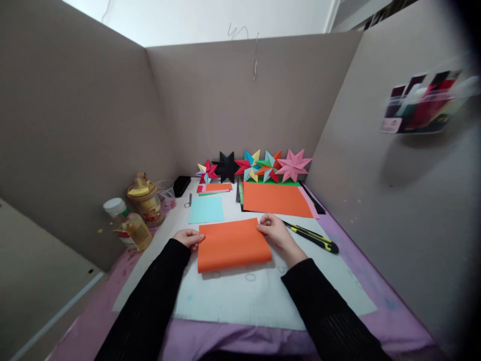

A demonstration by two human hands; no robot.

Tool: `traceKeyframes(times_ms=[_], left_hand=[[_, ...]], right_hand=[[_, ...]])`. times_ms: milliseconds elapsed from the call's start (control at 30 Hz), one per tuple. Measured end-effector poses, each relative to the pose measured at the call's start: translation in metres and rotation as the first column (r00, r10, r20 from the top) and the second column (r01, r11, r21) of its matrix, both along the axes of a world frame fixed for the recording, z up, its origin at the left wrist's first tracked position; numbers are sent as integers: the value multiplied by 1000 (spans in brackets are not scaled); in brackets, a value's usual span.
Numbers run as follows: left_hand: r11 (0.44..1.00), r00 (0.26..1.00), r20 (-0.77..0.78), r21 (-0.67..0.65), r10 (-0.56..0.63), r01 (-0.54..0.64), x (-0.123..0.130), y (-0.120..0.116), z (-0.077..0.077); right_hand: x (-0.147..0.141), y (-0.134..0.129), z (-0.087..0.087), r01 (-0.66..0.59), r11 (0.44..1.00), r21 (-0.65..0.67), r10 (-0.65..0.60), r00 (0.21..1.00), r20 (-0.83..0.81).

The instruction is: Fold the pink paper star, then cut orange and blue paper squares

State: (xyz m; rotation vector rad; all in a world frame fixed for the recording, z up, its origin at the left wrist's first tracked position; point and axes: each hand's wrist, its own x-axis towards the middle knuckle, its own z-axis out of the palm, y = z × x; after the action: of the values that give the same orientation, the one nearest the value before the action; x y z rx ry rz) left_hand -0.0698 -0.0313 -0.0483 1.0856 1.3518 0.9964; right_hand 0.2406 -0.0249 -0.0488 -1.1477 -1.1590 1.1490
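Note:
An orange sheet of paper [233, 244] is bent over on itself above the white mat, its rounded bend toward me and its loose edge away from me. My left hand [190, 238] pinches the sheet at its left side near the far corner. At the far right corner, my right hand [275, 230] grips the paper between thumb and fingers. Just right of that hand lies a black and yellow utility knife [314, 237]. A light blue paper square [206, 209] rests flat beyond my left hand.
Orange, pink, green and black sheets form a stack [276, 199] at the back right. Folded paper stars [294, 165] line the rear panel. On the left stand a bottle [130, 228], a tan jar [147, 203] and a clear cup [166, 193]. Small scissors [189, 201] and a black phone [182, 186] lie nearby.

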Motion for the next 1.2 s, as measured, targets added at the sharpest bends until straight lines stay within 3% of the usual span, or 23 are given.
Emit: traceKeyframes(times_ms=[233,700,967,1200], left_hand=[[998,996,-79,-59,-37,32,-2,1,1],[998,998,-47,52,-36,38,-5,3,10],[999,943,-333,35,-1,13,-7,7,-5],[999,754,-657,43,7,28,-6,17,-11]], right_hand=[[0,4,-19,-16,999,-49,23,989,143],[1,4,1,-18,992,124,4,994,108],[-7,4,-18,22,995,94,-56,924,378],[-13,10,-26,8,995,95,-68,751,656]])
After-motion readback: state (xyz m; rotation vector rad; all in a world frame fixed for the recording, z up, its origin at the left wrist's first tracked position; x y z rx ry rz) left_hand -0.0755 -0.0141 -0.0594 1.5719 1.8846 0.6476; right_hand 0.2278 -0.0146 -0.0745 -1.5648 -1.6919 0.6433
